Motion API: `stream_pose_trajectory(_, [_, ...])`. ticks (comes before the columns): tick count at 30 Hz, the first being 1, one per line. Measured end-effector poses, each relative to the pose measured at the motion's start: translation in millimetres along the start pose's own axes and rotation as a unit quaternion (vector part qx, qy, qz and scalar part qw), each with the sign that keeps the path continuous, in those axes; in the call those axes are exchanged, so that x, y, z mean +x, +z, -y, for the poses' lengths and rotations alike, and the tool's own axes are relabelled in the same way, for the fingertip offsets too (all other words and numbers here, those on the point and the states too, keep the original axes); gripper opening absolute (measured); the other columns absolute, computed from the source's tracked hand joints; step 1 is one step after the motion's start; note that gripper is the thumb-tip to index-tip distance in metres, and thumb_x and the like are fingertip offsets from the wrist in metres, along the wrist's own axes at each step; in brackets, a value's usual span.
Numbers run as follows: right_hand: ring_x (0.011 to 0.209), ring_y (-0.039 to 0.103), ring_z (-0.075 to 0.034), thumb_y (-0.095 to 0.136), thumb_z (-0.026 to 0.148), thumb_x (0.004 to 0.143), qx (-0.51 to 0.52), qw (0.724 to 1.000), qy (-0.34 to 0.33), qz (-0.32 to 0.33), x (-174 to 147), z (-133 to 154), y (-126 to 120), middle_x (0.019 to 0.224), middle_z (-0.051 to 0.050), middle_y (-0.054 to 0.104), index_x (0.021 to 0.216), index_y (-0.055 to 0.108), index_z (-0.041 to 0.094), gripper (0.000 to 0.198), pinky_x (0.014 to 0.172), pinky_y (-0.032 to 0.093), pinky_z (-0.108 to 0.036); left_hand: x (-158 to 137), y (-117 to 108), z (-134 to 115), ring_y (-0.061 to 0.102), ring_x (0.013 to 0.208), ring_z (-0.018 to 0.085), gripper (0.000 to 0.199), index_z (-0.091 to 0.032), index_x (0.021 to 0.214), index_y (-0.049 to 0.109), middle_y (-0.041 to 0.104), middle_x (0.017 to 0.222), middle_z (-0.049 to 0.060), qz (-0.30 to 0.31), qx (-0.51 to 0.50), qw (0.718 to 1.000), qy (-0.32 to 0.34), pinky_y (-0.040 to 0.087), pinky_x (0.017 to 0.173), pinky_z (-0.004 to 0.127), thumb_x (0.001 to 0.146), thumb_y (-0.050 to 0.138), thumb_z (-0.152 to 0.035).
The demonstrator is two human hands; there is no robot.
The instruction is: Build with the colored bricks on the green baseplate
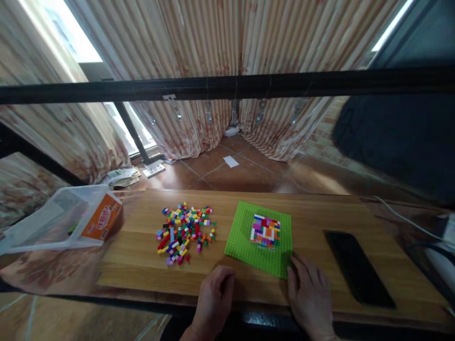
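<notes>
A green studded baseplate point(236, 237) lies on the wooden board, turned slightly. On it sits a square block of multicoloured toy bricks point(265, 231), packed close together. My right hand point(310, 296) rests at the plate's near right corner, fingers stretched out and fingertips at its edge; nothing shows in its grasp. Closer to the board's front edge, my left hand point(215, 298) is curled into a loose fist, apart from the plate. The inside of that fist is hidden. A loose pile of small coloured bricks point(186, 232) is spread to the left of the plate.
The wooden board point(135, 265) bears everything. A black phone point(359, 270) lies at its right, with a white cable point(405, 218) behind. To the left stands a clear plastic bin point(53, 227) with an orange label point(102, 217). A dark bar point(227, 87) crosses beyond the board.
</notes>
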State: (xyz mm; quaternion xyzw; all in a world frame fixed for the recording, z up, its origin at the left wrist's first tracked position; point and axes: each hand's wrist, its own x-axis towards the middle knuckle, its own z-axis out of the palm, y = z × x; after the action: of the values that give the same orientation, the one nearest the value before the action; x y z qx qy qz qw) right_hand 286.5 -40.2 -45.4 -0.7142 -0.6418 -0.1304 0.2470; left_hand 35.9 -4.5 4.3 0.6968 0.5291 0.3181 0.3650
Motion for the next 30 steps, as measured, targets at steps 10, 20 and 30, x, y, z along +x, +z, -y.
stream_pose_trajectory(10, [0.104, 0.051, -0.027, 0.042, 0.029, 0.092, 0.028, 1.0, 0.012, 0.001, 6, 2, 4, 0.111, -0.013, 0.061, 0.109, 0.059, 0.016, 0.027, 0.089, 0.041, -0.041, 4, 5, 7, 0.063, 0.079, 0.016, 0.017, -0.02, 0.084, 0.061, 0.067, 0.083, 0.002, -0.04, 0.021, 0.998, 0.053, 0.046, 0.074, 0.026, 0.089, 0.046, -0.027])
stream_pose_trajectory(20, [0.103, 0.054, -0.023, 0.047, 0.015, 0.082, 0.117, 0.991, 0.045, 0.051, 27, 3, -9, 0.111, -0.011, 0.061, 0.105, 0.062, 0.017, 0.028, 0.09, 0.042, -0.037, 12, -3, -8, 0.059, 0.073, 0.015, 0.018, -0.017, 0.074, 0.061, 0.063, 0.071, 0.0, -0.029, 0.048, 0.998, 0.039, 0.044, 0.069, 0.025, 0.082, 0.045, -0.019])
stream_pose_trajectory(30, [0.083, 0.065, -0.02, 0.045, 0.017, 0.079, 0.267, 0.953, 0.123, 0.078, 58, -16, 10, 0.088, -0.007, 0.069, 0.095, 0.065, 0.016, 0.026, 0.078, 0.048, -0.033, 41, 5, -11, 0.062, 0.074, 0.016, 0.022, -0.014, 0.077, 0.065, 0.067, 0.074, 0.002, -0.033, 0.09, 0.995, 0.006, 0.046, 0.071, 0.027, 0.074, 0.045, -0.005])
